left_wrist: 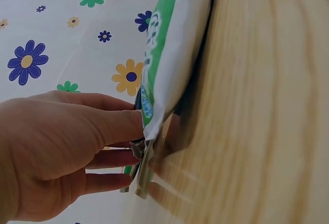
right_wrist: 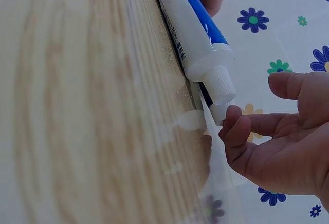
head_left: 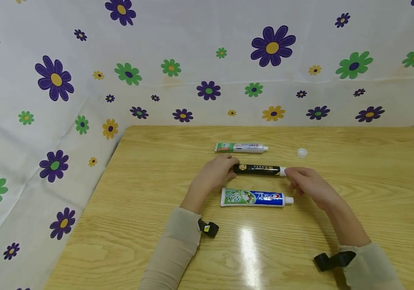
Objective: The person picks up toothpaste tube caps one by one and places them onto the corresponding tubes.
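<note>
A black toothpaste tube point(head_left: 259, 169) with a white cap lies crosswise on the table. My left hand point(head_left: 218, 171) pinches its flat crimped end between thumb and fingers. At the other end, fingertips of my right hand point(head_left: 310, 183) touch the white cap point(right_wrist: 218, 113); the right thumb stands apart from it in the right wrist view. Nearer to me lies a blue, green and white toothpaste tube point(head_left: 254, 197), its cap pointing right. Beyond the black tube is a green and white toothpaste tube point(head_left: 243, 148). Part of the black tube's left end is hidden by my left hand.
A small white round cap point(head_left: 302, 153) lies on the wooden table point(head_left: 138, 193), right of the far tube. A flower-patterned cloth point(head_left: 178, 36) hangs behind the table and along its left side.
</note>
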`<state>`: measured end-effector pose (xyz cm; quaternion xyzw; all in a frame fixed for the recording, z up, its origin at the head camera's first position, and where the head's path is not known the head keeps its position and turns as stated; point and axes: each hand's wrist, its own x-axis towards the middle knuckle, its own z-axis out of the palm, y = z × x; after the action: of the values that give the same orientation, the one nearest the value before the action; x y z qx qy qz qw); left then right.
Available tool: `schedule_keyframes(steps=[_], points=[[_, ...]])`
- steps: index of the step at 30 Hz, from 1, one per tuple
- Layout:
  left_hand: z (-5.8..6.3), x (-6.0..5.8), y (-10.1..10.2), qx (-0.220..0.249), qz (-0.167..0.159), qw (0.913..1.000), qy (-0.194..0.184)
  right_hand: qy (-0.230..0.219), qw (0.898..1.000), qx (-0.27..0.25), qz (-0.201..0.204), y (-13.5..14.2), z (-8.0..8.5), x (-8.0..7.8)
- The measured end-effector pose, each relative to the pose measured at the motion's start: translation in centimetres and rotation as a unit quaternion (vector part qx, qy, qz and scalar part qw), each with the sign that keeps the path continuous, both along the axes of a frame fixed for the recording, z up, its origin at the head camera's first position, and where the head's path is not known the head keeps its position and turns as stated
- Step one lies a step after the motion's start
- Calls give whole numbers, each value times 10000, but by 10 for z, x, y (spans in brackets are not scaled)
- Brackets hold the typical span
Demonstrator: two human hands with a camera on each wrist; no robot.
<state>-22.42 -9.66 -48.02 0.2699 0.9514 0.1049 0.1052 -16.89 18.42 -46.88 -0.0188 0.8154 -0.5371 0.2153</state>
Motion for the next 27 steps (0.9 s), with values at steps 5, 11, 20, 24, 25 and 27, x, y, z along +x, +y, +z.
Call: schedule_keyframes(steps=[5,11,20,24,25,27], points=[[1,1,0,135,79,9999,21,33,10000,32,6,1,-1,-1],[2,2,0,215,104,9997,-1,-14,10000,33,-9,0,-2,-2],[4,2,-2,244,162,9995,-107,-147,9998,-109,-73,0,-1,-2],[7,1,-5,403,239,9987,-217,-71,9999,-83,-87,3,0,-3],[7,0,-7,454,268,9984,-222,-51,9999,-82,-99,3,0,-3],[7,-1,-11,582,391,9972,-264,-16,9999,-111,-117,5,-2,-4]])
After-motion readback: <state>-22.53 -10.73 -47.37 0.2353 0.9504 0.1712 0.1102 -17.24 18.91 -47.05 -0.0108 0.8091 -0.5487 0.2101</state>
